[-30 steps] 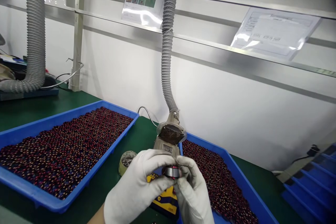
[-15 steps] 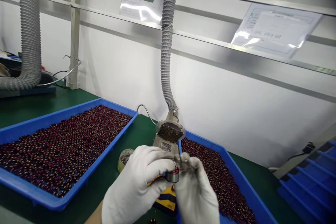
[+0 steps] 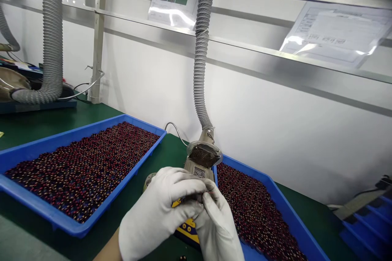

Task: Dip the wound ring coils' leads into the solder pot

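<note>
My left hand (image 3: 162, 212), in a white glove, closes its thumb and fingers around a small motor part (image 3: 196, 198) with a dark metal body. Only a dark sliver of that part shows between the fingertips. From the right, my right hand (image 3: 216, 222), also gloved, bends its fingers onto the same part, and the two hands' fingertips meet there. Grey smudges mark the glove tips. Below and behind the hands sits a yellow and dark blue device (image 3: 190, 228), partly covered by them.
Blue trays full of small black-and-red parts flank the hands: a left tray (image 3: 43, 208) and a right tray (image 3: 298, 216). Behind stands a fume extractor head (image 3: 204, 154) on a grey hose (image 3: 200, 69). A small round cup (image 3: 148, 181) is half hidden by the left glove. Blue racks (image 3: 364, 228) stand far right.
My right fingers have closed in over the motor part, whose metal rim and red windings showed before. The whole view has shifted slightly left, so the surroundings appear further right.
</note>
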